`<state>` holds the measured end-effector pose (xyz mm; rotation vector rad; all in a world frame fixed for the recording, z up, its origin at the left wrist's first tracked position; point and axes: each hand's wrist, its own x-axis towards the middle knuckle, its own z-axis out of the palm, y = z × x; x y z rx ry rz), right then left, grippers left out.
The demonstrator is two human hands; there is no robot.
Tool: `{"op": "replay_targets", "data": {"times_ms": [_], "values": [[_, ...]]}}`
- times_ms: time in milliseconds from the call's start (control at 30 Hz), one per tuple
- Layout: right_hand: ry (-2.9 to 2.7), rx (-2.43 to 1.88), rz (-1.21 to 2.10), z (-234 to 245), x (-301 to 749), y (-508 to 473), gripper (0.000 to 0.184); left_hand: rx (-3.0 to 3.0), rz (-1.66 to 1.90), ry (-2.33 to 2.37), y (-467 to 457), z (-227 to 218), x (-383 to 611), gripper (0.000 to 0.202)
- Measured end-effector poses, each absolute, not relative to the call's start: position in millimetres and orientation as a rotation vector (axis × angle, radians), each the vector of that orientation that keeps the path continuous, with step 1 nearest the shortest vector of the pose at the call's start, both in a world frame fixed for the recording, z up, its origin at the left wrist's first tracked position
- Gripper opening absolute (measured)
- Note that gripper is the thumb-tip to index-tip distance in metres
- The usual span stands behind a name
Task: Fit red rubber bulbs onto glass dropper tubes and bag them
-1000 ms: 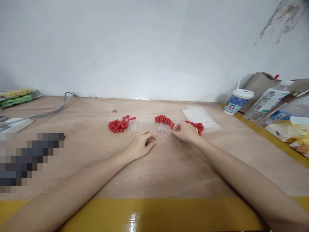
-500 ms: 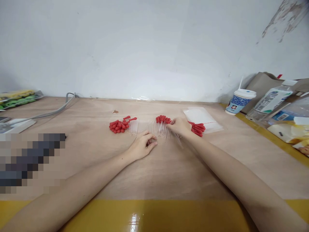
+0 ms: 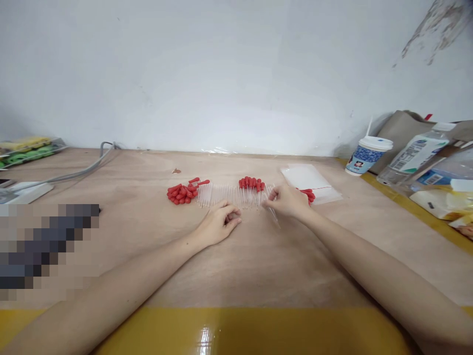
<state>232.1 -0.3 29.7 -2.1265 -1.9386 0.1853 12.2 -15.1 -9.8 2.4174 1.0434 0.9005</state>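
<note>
My left hand [image 3: 220,222] rests on the tabletop, its fingers loosely curled, thumb apart and nothing held. Just beyond it lies a row of thin clear tubes [image 3: 221,195]. Red rubber bulbs [image 3: 182,193] are heaped at the left end of that row. At the other end, droppers [image 3: 252,184] with red bulbs lie side by side, tips toward me. My right hand [image 3: 290,201] hovers just right of them, thumb and forefinger slightly parted, with no dropper visible between them. Under it lies another bunch of droppers [image 3: 308,195], partly hidden by the hand.
A white plastic bag [image 3: 310,180] lies behind my right hand. Farther right stand a lidded paper cup [image 3: 365,157] and a leaning plastic bottle [image 3: 416,155], beside other packaging. A grey cable [image 3: 81,171] runs along the left. Yellow tape [image 3: 177,328] edges the table.
My right hand has moved slightly right, away from the droppers in the middle. More red bulbs now show at the right end of that group. My left hand stays still.
</note>
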Motion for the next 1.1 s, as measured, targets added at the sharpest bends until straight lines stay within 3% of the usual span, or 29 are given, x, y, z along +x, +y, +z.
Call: {"op": "replay_targets", "data": {"times_ms": [333,433,667,967,1100], "values": [[-2.059,-2.181,0.203,23.4,234.4,-28.4,0.018,2.677,1.131,1.432,9.2,-0.4,-10.6,0.009],[-2.132,-2.198,0.221,26.5,233.2,-31.4,0.016,2.665,1.068,1.639,39.9,13.2,-32.3,0.007],[-2.172,-2.158,0.100,23.6,238.5,-39.0,0.021,2.584,0.851,1.640,89.3,28.8,-44.1,0.016],[-2.086,-1.587,-0.107,-6.7,243.5,-32.4,0.016,2.507,1.143,1.607,61.4,36.7,-23.5,0.009],[-2.123,-1.233,-0.027,-17.8,234.6,-33.2,0.019,2.249,1.193,1.226,15.5,19.2,-9.1,0.014]]}}
